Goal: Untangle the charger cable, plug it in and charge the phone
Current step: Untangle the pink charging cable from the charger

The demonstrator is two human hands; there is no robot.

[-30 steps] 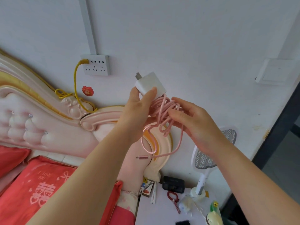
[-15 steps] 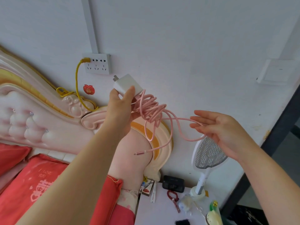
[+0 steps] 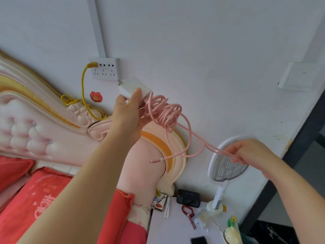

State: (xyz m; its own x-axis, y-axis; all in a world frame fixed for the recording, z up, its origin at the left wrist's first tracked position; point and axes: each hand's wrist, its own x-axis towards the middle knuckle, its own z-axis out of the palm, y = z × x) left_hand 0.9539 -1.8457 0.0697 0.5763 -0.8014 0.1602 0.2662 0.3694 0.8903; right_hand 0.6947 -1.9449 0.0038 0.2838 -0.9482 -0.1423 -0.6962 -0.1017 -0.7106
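The left hand (image 3: 128,117) grips the white charger block (image 3: 134,88) just below the wall socket (image 3: 104,69). The pink cable (image 3: 167,113) is bunched in a tangle beside its fingers. The right hand (image 3: 249,152), lower and well apart, pinches two strands stretched from that tangle. The cable's free end (image 3: 156,160) dangles between the hands. The phone (image 3: 198,240) lies on the table (image 3: 175,229) below both.

A pink tufted headboard with gold trim (image 3: 44,138) runs along the white wall, and a yellow cord (image 3: 82,88) hangs down onto its carved top. A red apple-shaped sticker (image 3: 96,96) sits on the wall just beside that cord. Below lies a red pillow with white lettering (image 3: 40,199). On the white bedside surface (image 3: 172,231), a small black box (image 3: 188,198) lies at the back, a red clip (image 3: 189,211) in front of it, and a white mesh-headed electric swatter (image 3: 226,166) stands upright. A white switch plate (image 3: 297,75) is on the wall, upper right.
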